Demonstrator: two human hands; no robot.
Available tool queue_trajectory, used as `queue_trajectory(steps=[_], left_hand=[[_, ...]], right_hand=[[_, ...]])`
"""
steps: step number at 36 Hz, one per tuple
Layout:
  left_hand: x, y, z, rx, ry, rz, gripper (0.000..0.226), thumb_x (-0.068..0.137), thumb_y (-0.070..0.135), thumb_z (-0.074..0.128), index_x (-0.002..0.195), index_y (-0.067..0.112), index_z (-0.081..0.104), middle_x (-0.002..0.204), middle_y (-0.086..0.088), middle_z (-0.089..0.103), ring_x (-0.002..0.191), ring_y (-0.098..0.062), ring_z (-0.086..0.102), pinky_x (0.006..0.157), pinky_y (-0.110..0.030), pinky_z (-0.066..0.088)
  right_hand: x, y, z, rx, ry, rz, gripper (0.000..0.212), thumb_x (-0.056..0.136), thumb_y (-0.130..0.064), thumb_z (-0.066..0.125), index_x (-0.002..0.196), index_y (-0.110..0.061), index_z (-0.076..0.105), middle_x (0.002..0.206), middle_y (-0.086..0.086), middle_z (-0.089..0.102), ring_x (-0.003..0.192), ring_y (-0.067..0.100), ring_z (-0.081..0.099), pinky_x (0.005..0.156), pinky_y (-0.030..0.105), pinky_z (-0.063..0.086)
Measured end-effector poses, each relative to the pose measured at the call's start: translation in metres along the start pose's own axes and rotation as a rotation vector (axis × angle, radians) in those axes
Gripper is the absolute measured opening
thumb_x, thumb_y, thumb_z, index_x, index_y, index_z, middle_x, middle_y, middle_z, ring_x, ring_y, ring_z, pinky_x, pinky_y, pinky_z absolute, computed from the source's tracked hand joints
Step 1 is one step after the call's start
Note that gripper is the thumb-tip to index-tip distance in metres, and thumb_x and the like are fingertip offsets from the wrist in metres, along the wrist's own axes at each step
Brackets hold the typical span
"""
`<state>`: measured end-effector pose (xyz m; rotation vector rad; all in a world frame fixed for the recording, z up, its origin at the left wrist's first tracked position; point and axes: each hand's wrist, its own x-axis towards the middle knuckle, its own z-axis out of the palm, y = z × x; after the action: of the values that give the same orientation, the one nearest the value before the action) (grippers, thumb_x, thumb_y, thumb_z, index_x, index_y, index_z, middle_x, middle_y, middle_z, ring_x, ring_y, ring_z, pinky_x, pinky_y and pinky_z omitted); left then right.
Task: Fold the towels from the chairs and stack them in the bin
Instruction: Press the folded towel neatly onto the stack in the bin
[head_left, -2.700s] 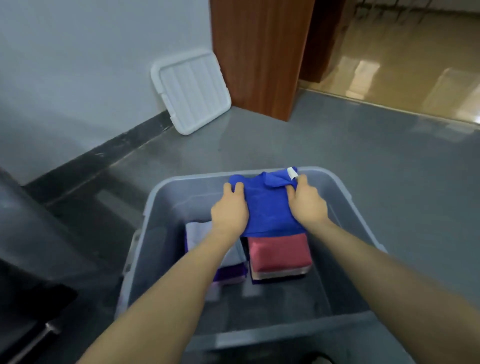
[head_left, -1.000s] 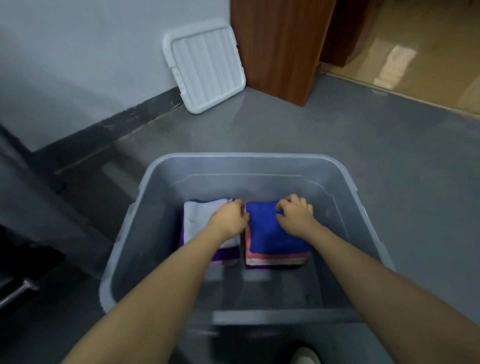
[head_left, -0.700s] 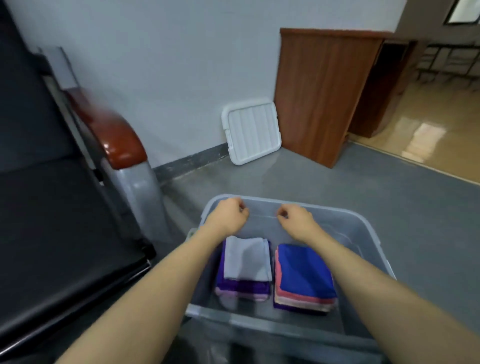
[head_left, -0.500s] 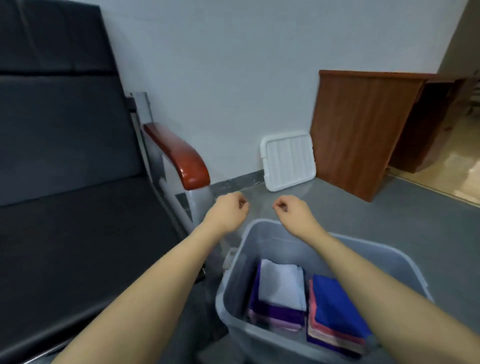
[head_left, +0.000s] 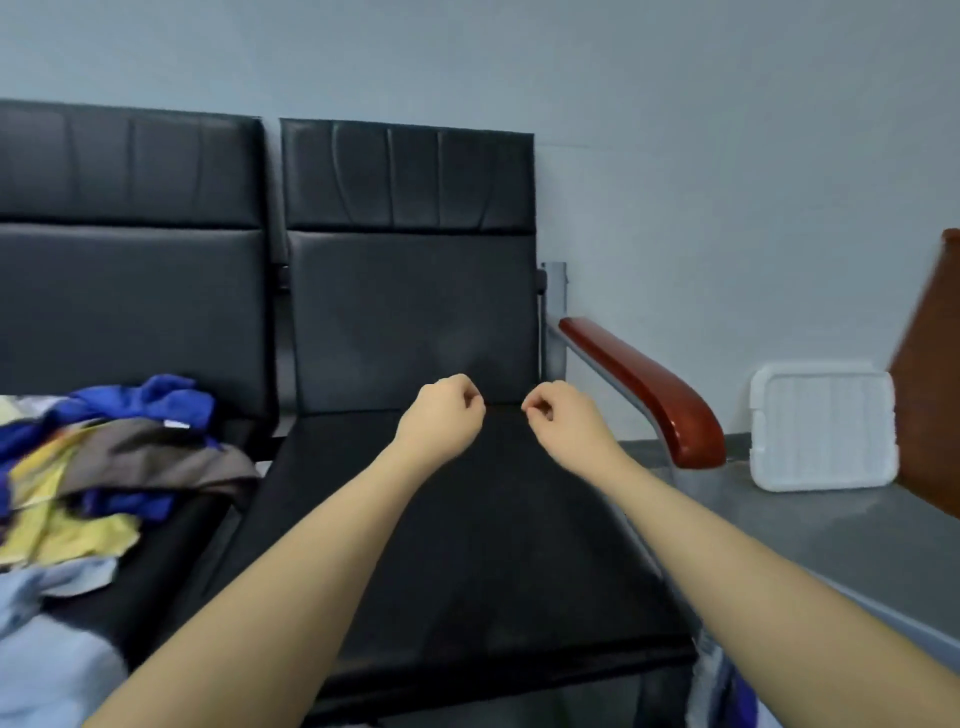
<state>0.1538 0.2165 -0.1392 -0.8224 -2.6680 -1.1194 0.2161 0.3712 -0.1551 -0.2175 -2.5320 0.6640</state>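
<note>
Left hand (head_left: 441, 418) and right hand (head_left: 566, 423) hovered side by side over black chair seat (head_left: 457, 545) — both loosely clenched, grasping nothing. Towel pile (head_left: 98, 467) lay unfolded on neighbouring seat, well off to left of both hands and nearer left hand. Pile sprawled front to back, no clear long axis. Next reach judged leftward — left hand better placed.

Bare seat (head_left: 467, 545) between towel heap (head_left: 104, 467) and armrest (head_left: 654, 389)
</note>
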Motion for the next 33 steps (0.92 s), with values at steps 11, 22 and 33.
queue_trajectory(steps=[11, 22, 33], left_hand=[[-0.021, -0.134, -0.094, 0.142, 0.151, -0.3, 0.021, 0.092, 0.023, 0.044, 0.103, 0.015, 0.061, 0.103, -0.004, 0.064, 0.094, -0.025, 0.06, 0.082, -0.037, 0.051], [-0.054, -0.247, -0.146, 0.241, 0.302, -0.488, 0.023, 0.092, 0.017, 0.045, 0.098, 0.007, 0.064, 0.103, -0.012, 0.066, 0.097, -0.03, 0.06, 0.083, -0.037, 0.048], [-0.042, -0.323, -0.162, 0.649, 0.133, -0.364, 0.042, 0.093, 0.014, 0.049, 0.134, 0.022, 0.045, 0.14, 0.0, 0.041, 0.13, -0.022, 0.035, 0.107, -0.037, 0.029]], right_hand=[[0.048, -0.123, 0.12, 0.145, -0.22, -0.12, 0.018, 0.095, -0.015, 0.045, 0.102, -0.016, 0.062, 0.104, -0.002, 0.058, 0.089, 0.015, 0.058, 0.082, 0.035, 0.052], [0.063, -0.211, 0.233, 0.232, -0.427, -0.286, 0.019, 0.088, -0.01, 0.049, 0.094, -0.014, 0.066, 0.102, 0.005, 0.066, 0.096, 0.024, 0.06, 0.086, 0.038, 0.049], [0.09, -0.239, 0.328, 0.159, -0.589, -0.342, 0.029, 0.087, -0.017, 0.058, 0.117, -0.018, 0.06, 0.118, 0.003, 0.061, 0.107, 0.022, 0.057, 0.094, 0.035, 0.045]])
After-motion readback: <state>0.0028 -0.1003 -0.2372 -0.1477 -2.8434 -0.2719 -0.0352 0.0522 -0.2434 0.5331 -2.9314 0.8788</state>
